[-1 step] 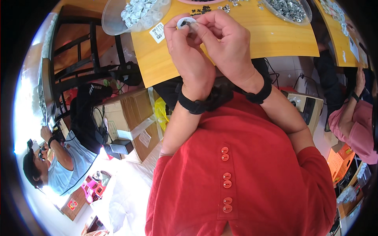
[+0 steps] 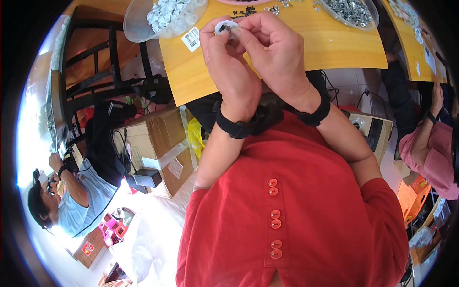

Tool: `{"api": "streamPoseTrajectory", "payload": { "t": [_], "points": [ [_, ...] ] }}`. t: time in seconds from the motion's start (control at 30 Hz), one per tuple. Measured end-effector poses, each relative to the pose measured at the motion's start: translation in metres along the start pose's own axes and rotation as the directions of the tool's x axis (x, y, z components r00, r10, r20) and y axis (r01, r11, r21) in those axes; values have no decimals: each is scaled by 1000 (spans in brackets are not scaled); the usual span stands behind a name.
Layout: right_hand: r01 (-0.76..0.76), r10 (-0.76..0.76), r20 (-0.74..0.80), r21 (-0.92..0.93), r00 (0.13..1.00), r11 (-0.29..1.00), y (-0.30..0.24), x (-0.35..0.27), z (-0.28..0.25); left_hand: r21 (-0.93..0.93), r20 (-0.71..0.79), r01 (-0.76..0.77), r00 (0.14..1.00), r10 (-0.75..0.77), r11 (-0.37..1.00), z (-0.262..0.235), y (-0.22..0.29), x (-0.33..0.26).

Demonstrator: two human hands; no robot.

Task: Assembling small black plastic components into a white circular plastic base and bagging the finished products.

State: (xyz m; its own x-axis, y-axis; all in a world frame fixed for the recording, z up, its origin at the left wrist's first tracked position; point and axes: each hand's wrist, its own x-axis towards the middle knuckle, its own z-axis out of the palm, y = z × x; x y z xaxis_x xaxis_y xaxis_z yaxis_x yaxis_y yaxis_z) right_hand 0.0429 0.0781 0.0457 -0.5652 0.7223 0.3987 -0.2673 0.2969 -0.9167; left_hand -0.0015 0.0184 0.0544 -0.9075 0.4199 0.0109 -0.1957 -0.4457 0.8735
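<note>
Above the wooden table, a small round white piece with a dark part on its face is held up between my hands. My left hand is closed round its left edge, with thumb and fingers on it. The thumb and fingertips of my right hand pinch at its right side, beside the dark part; whether they grip a separate small part is hidden. Just left of my hands lies a white printed label. Small black pieces are scattered on the table beyond my fingers.
A clear tub of white pieces stands at the far left, and a clear bowl of shiny metal bits at the far right. A pink tray's rim shows between them. Cardboard boxes sit below the table. One person is at left, another at right.
</note>
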Motion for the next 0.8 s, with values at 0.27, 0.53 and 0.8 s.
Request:
{"api": "streamPoseTrajectory", "payload": {
  "t": [0.27, 0.53, 0.8],
  "points": [
    [-374, 305, 260, 277, 916, 885, -10, 10, -17, -84, -11, 18, 1000, -19, 996, 8, 8, -10],
    [-372, 291, 265, 348, 919, 860, -19, 11, -18, -78, 29, -20, 999, 22, 997, 10, 12, -14],
    [-317, 261, 218, 290, 940, 903, -29, 8, -15, -126, 24, -10, 1000, 13, 992, 14, 19, -16]
  ]
}}
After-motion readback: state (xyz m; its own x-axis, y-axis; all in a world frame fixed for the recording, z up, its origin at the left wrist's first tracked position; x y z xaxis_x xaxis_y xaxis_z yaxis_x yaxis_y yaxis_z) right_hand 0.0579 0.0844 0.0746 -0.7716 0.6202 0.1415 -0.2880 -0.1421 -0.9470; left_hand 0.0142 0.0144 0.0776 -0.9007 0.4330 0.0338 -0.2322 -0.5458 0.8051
